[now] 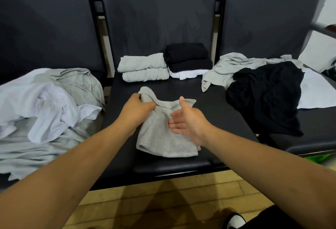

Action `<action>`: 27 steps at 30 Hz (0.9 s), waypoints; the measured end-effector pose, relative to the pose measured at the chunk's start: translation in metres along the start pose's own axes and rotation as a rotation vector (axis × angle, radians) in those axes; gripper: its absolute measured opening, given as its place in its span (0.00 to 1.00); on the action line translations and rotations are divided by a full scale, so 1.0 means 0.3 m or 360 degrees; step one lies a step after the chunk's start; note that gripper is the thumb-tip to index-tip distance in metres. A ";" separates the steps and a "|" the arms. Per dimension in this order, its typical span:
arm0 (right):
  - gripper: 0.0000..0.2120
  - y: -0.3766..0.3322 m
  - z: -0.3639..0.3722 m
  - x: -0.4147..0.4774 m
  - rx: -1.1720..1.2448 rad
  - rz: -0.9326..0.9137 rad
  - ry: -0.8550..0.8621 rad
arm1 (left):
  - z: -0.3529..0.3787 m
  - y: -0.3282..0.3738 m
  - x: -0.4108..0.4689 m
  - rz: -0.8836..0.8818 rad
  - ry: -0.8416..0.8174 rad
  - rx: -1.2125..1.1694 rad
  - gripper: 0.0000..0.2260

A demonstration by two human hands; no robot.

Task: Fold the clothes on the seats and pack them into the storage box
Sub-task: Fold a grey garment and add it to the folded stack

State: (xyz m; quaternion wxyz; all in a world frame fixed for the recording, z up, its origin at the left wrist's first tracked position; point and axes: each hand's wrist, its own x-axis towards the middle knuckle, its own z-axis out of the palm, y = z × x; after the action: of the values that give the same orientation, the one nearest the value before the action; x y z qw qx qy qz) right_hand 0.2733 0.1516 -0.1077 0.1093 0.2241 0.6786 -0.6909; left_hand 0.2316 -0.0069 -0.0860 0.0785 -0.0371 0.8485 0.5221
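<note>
Grey and white garments lie in a loose, unfolded heap (45, 105) over the left seat (45, 25), spilling toward its front edge and reaching its right edge. On the middle seat (221, 112), near the front edge, lies the grey garment (163, 137) being folded, already doubled into a small rough square. The left hand (136, 108) grasps its far left corner, fingers curled into the bunched cloth, which rises in a hump just behind the knuckles. The right hand (189, 117) is released, thumb up and fingers straight, pointing left over the garment's right half; whether they press on the cloth cannot be told. Both bare forearms reach in from the near side and cover part of the seat's front edge. Behind the hands, at the back edge of the same seat, two folded grey pieces (143, 68) are stacked one on the other, and just to their right folded black pieces (189, 57) sit on top of a folded white piece (187, 74), the two stacks touching. On the right seat (318, 128) a crumpled light grey garment (221, 70) hangs over the left edge toward the middle seat, a black garment (263, 97) is heaped across it, and a white cloth (316, 90) lies farther right. Below the seats runs a wooden floor (145, 201), with a black-and-white shoe (234, 219) at the lower right.
</note>
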 end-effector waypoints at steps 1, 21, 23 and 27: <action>0.34 0.000 -0.002 0.001 0.0205 0.0082 -0.0098 | 0.001 0.016 -0.012 0.0083 -0.0067 -0.0102 0.15; 0.27 0.044 -0.056 0.056 0.0624 0.0323 -0.0610 | -0.003 -0.066 -0.005 -0.0511 -0.0625 -0.0719 0.15; 0.28 0.044 -0.041 0.048 0.0654 0.0338 -0.0725 | -0.012 -0.066 -0.003 -0.0575 -0.0710 -0.0835 0.20; 0.26 0.036 0.002 0.032 0.0667 0.0359 -0.0894 | -0.012 -0.060 -0.015 -0.0657 -0.0696 -0.1005 0.21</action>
State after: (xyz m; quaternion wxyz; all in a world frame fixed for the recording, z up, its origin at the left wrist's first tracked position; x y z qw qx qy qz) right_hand 0.2698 0.1519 -0.1218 0.3187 0.1166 0.4367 -0.8331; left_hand 0.2383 -0.0185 -0.0995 0.3437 -0.1167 0.5855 0.7249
